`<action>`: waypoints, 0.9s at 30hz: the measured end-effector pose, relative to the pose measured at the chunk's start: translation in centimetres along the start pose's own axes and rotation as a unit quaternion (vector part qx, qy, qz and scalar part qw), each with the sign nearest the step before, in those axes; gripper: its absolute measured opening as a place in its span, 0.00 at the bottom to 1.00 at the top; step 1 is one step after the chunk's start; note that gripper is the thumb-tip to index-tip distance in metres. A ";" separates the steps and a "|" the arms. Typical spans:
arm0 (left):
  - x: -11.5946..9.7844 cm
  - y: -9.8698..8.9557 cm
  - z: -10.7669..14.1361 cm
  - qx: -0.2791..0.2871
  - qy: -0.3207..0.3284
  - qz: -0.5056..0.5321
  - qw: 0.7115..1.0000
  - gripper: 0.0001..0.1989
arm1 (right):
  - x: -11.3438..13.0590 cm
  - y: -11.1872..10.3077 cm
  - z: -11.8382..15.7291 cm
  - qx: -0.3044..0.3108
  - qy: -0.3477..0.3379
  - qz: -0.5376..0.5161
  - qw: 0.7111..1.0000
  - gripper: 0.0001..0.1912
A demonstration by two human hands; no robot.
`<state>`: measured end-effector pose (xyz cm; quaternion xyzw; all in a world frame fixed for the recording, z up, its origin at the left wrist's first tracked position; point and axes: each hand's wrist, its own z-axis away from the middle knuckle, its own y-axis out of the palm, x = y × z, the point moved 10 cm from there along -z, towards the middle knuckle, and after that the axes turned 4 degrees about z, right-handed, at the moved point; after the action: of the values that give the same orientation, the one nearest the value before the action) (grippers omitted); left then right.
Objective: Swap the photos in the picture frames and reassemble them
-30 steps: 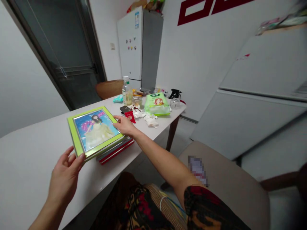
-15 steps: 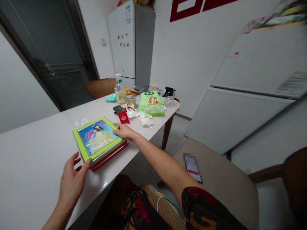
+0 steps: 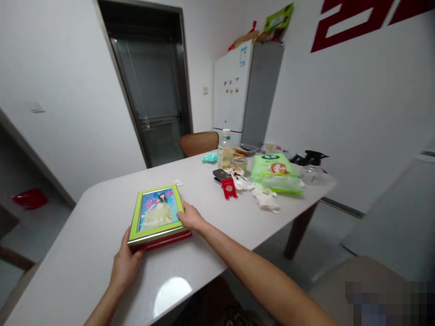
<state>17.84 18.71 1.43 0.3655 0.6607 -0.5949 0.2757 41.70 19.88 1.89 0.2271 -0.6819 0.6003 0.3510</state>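
A picture frame [image 3: 158,210] with a lime-green border shows a figure in a pale dress against blue. It lies face up over a red-edged item [image 3: 170,241] on the white table [image 3: 95,217]. My left hand [image 3: 126,262] grips the near left corner, its fingers going under the edge out of sight. At the right edge, my right hand [image 3: 190,216] holds the frame with the thumb on top of the border and the other fingers along the side.
Right of the frame are a red card [image 3: 229,188], a dark phone-like object [image 3: 220,174], crumpled tissues [image 3: 266,199], a green tissue pack [image 3: 277,173], a bottle [image 3: 224,151], a jar [image 3: 239,165] and a spray bottle [image 3: 312,170]. A wooden chair [image 3: 199,143] stands behind.
My left hand has closed onto the frame's near left corner. The frame and the item under it have turned slightly on the table. The view has swung left.
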 end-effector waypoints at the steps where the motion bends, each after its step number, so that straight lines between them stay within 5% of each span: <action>1: 0.7 -1.2 -0.4 -0.013 -0.004 0.006 1.000 0.35 | 1.2 1.3 -0.7 0.003 -0.007 -0.002 1.000 0.18; 6: 3.7 -6.2 -1.4 -0.069 -0.017 0.029 0.997 0.35 | 6.4 6.2 -3.5 0.024 -0.046 -0.009 0.999 0.17; 10: 4.9 -7.9 -1.6 -0.102 -0.023 0.043 0.994 0.34 | 8.6 8.1 -4.6 0.032 -0.067 -0.009 0.997 0.17; 16: 5.0 -8.8 -0.8 -0.119 -0.032 0.109 0.986 0.33 | 8.5 7.5 -4.6 0.000 -0.062 -0.013 0.998 0.21; 20: 5.9 -12.1 0.3 -0.180 -0.073 0.155 0.969 0.26 | 7.5 5.3 -4.4 -0.055 -0.046 -0.024 0.997 0.28; 24: 1.8 -15.5 0.6 -0.220 -0.057 0.204 0.952 0.32 | 11.6 3.0 -2.2 -0.053 -0.082 -0.168 0.981 0.34; 27: -6.7 -16.2 0.6 -0.162 0.066 0.339 0.924 0.38 | 19.7 0.5 2.4 0.030 -0.218 -0.419 0.881 0.41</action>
<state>8.53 16.65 16.20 0.5563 0.6017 -0.3251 0.4720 28.05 19.85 16.26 0.6271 -0.5643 0.3523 0.4053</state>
